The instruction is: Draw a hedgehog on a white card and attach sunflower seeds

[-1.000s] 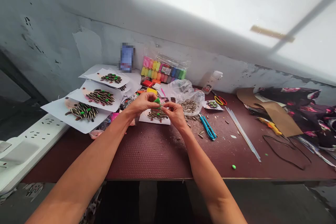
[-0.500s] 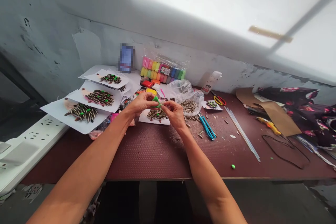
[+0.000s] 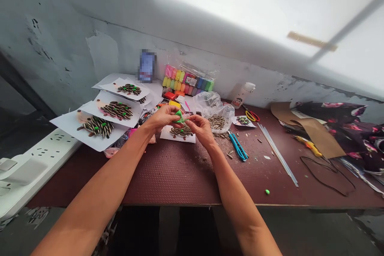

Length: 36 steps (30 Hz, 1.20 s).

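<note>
Green modelling clay (image 3: 180, 117) is pinched between both hands, held above a paper sheet (image 3: 177, 137) that carries a figure of striped sunflower seeds. The grip of the left hand (image 3: 162, 119) is closed, its fingers curled around the clay from the left, while the right hand (image 3: 201, 130) has its grip brought together on the clay's right side, fingertips pressing in; the two hands touch the same piece and almost meet. Behind them, against the wall, stands a clear pack of coloured clay blocks (image 3: 188, 80), its small label too tiny to read, and a white bottle (image 3: 241, 95) whose label is also unreadable. A phone (image 3: 147, 66) leans on the wall, pixelated. To the left lie stacked sheets with seed-covered figures (image 3: 115, 111) dotted with green. To the right are a plastic bag of seeds (image 3: 217, 122), a blue utility knife (image 3: 237, 146), scissors with red and yellow handles (image 3: 251, 116), and long clear glue sticks (image 3: 277, 154). A small green clay ball (image 3: 267, 192) rests near the front edge of the maroon tabletop (image 3: 90, 182).
</note>
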Motion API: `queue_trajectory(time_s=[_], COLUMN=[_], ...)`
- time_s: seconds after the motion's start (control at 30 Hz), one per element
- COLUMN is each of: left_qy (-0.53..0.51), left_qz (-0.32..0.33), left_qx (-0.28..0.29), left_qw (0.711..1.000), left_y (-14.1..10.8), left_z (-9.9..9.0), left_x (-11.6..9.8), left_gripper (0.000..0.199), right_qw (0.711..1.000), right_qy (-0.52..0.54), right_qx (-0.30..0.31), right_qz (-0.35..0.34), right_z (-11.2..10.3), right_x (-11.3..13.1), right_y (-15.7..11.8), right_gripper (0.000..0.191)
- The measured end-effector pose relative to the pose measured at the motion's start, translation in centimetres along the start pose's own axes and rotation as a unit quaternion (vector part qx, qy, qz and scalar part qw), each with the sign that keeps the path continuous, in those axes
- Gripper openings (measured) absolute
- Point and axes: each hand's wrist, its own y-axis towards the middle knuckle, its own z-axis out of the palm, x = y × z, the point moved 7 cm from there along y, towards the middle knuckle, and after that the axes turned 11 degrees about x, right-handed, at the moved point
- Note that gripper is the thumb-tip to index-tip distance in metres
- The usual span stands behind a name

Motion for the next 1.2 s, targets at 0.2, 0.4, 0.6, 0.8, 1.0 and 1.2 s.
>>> queue_trajectory(time_s=[0.2, 0.4, 0.6, 0.8, 1.0, 1.2], left_qy=[0.011, 0.010, 0.010, 0.045, 0.031, 0.009], left_qz=[0.002, 0.017, -0.001, -0.016, -0.015, -0.004], left_qx=[0.017, 0.010, 0.051, 0.072, 0.042, 0.038], left_qw=[1.000, 1.000, 0.999, 0.996, 0.999, 0.999], left_y=[-0.1, -0.2, -0.4, -0.5, -0.5, -0.4], left_z=[0.1, -0.1, 0.8, 0.7, 0.6, 0.4], left_x=[-0.2, -0.4, -0.1, -0.2, -0.4, -0.3], left_gripper=[0.026, 0.029, 0.027, 0.028, 0.031, 0.037], right_qw=[1.000, 1.000, 1.000, 0.998, 0.996, 0.997], right_qy=[0.009, 0.004, -0.014, -0.054, -0.087, -0.071], right_qx=[-0.002, 0.005, -0.004, -0.008, -0.027, -0.023], right_qz=[0.005, 0.027, 0.018, 0.011, 0.013, 0.004], right_z=[0.0, -0.4, -0.6, -0.3, -0.6, -0.8], right_x=[-0.2, -0.9, -0.4, 0.4, 0.6, 0.6], right_y=[0.1, 0.1, 0.1, -0.1, -0.2, -0.1], right_gripper=[0.041, 0.039, 0.042, 0.039, 0.042, 0.046])
